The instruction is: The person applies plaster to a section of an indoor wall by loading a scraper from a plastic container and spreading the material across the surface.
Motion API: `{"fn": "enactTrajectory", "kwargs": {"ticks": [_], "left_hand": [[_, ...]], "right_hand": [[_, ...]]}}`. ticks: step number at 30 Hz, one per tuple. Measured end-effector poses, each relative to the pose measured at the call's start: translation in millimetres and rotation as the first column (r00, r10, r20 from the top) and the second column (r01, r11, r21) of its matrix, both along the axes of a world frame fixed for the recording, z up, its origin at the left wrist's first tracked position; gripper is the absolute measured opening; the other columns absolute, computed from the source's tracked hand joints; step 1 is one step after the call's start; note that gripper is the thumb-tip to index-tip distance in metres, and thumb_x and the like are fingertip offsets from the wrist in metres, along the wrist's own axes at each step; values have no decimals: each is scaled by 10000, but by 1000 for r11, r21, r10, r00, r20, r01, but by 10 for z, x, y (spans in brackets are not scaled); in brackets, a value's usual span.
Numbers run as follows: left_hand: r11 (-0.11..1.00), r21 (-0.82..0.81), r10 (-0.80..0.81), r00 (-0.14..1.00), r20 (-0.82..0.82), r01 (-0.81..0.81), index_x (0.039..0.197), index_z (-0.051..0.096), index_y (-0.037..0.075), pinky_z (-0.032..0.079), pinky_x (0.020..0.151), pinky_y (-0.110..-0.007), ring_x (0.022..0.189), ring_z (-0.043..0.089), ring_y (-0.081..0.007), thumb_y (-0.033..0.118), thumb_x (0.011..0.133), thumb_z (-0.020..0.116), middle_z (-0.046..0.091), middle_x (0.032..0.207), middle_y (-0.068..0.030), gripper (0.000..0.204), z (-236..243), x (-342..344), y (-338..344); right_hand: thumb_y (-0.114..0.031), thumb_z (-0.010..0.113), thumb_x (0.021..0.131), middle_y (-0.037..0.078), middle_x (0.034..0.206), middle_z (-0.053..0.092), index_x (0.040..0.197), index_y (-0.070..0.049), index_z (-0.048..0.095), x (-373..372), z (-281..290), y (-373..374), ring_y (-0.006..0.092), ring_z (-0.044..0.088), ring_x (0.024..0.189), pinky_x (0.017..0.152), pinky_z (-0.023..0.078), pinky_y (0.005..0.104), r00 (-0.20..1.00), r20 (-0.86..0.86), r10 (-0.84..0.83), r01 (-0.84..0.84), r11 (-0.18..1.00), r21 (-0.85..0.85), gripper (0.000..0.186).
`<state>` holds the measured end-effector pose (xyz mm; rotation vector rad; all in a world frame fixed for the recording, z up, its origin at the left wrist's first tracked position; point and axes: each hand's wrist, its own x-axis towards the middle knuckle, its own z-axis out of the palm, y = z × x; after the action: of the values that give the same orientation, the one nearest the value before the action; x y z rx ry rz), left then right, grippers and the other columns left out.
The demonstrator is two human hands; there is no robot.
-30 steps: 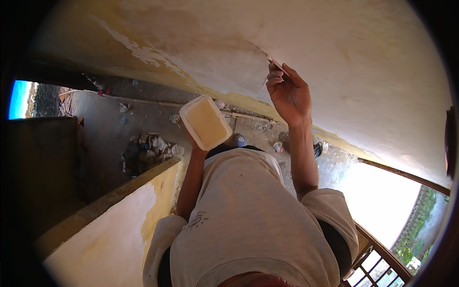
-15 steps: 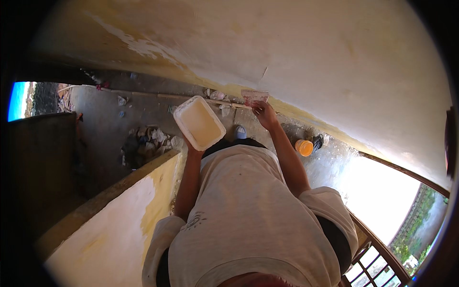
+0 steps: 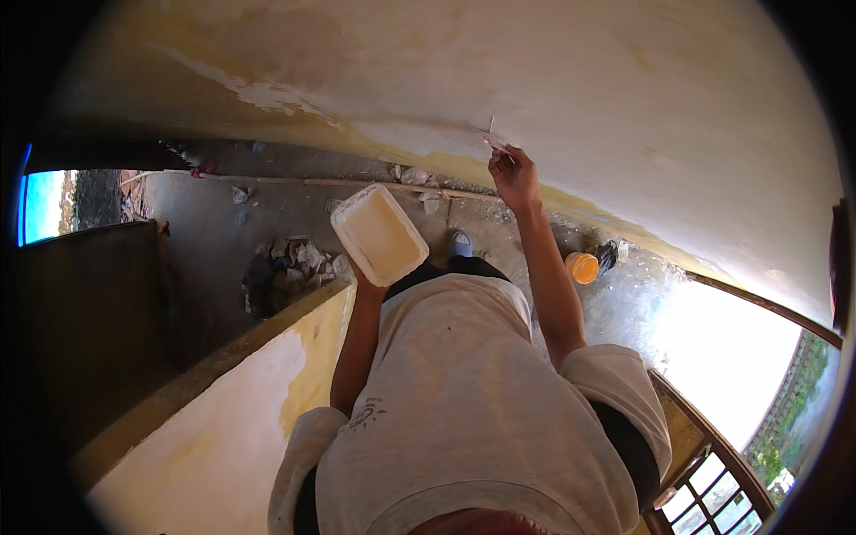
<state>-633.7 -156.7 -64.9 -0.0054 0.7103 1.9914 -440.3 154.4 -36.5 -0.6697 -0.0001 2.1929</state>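
Observation:
My left hand (image 3: 366,275) grips a white rectangular plastic tub (image 3: 355,199) from its near side, mostly hidden beneath it. Smooth off-white paste (image 3: 383,235) lines the inside of the tub. Ahead and to the right, my right hand (image 3: 515,181) pinches a flat scraper (image 3: 499,146), now seen nearly edge-on. The blade's edge appears to meet the pale wall (image 3: 624,116), just below a short thin mark (image 3: 491,124) on it. Along its lower part the wall shows a yellowish strip and patchy coating.
An orange bucket (image 3: 582,267) stands right of my feet, with a dark bag (image 3: 607,257) beside it. A long pole (image 3: 343,183) lies along the wall's foot. At left, a debris heap (image 3: 299,263) sits behind a low yellow-and-white wall (image 3: 241,392). Bright openings lie right.
My right hand has moved up and a little right, turning the scraper from broadside to edge-on against the wall. The view has shifted slightly; the tub stays in my left hand.

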Motion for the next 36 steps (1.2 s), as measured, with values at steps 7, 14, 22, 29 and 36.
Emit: {"fn": "enactTrajectory", "kwargs": {"ticks": [7, 14, 22, 29, 36], "left_hand": [[985, 95, -140, 988, -72, 147, 1414, 407, 78, 533, 945, -425, 1185, 582, -258, 359, 938, 615, 567, 1313, -113, 591, 328, 111, 435], [950, 208, -220, 972, -87, 234, 1415, 409, 82, 530, 949, -433, 1186, 580, -262, 377, 940, 601, 565, 1318, -111, 592, 573, 162, 730], [996, -3, -92, 991, -99, 92, 1417, 411, 87, 526, 954, -443, 1189, 579, -266, 397, 942, 584, 562, 1324, -109, 593, 277, -222, 175], [993, -114, -38, 994, -107, 26, 1419, 413, 91, 522, 958, -451, 1191, 578, -270, 414, 944, 570, 560, 1329, -107, 596, 254, -604, -244], [994, -101, -53, 994, -92, 44, 1421, 415, 95, 518, 961, -459, 1193, 576, -274, 432, 945, 555, 558, 1334, -104, 599, 212, -868, -238]], "right_hand": [[-79, 518, 961, 214, 1061, 592, 1118, 139, 531, 224, 1969, -116, 206, 569, 869, 768, 515, 299, 978, -207, 1, 36, 984, 174, 270], [-79, 502, 950, 180, 1086, 637, 1095, 98, 599, 381, 2312, -545, 222, 595, 921, 793, 510, 327, 960, -279, -22, 137, 906, 401, 248], [-108, 580, 921, 73, 989, 685, 963, -49, 654, -75, -205, -694, 207, 647, 894, 886, 520, 376, 928, 325, 181, -248, 952, 178, 103], [-76, 607, 858, 151, 976, 648, 1007, -11, 623, -556, -656, -780, 313, 641, 903, 802, 515, 389, 252, 873, -418, -747, 489, 450, 163], [74, 657, 709, 140, 1051, 616, 937, -24, 673, -609, 373, -1151, 369, 605, 1007, 822, 498, 437, 355, 671, -651, -693, 298, 657, 248]]}}
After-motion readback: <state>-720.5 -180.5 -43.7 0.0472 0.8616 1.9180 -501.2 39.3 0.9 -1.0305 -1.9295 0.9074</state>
